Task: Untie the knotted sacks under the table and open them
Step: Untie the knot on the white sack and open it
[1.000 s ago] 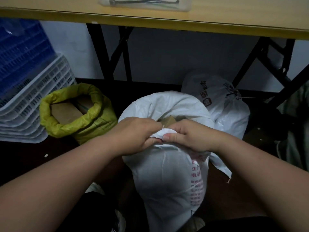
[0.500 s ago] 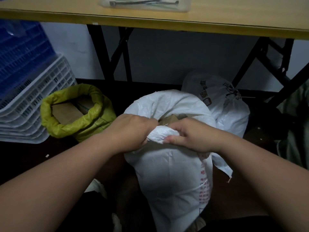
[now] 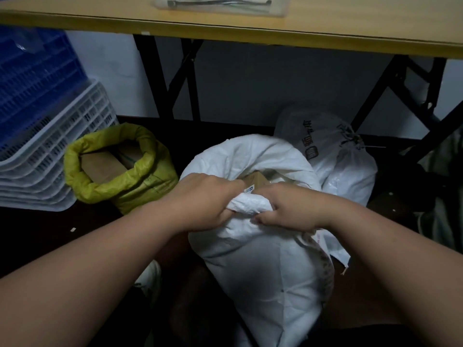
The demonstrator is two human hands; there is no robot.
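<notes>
- Head view: the large white woven plastic sack (image 3: 263, 259) is standing on the floor under the pale wooden counter (image 3: 250, 26), in the middle, between the yellow-green woven sack (image 3: 140, 181) with its rim rolled down and the smaller white printed sack (image 3: 338, 159) behind it, whose neck is looking tied.
- The left hand (image 3: 208, 199) and the right hand (image 3: 290, 209) are gripping the near rim of the large sack; their fingers are curling tight round a bunched roll of white fabric (image 3: 248, 204), just beside each other.
- Brown cardboard (image 3: 255, 179) is showing in the mouth, so this sack seems to be opening already.
- To do it well, I judge the hands should be rolling the rim outward and down evenly, working round the mouth and avoiding snagging on the box corners.
- White slatted crates (image 3: 50, 159) and a blue crate (image 3: 30, 83) are standing to the left.
</notes>
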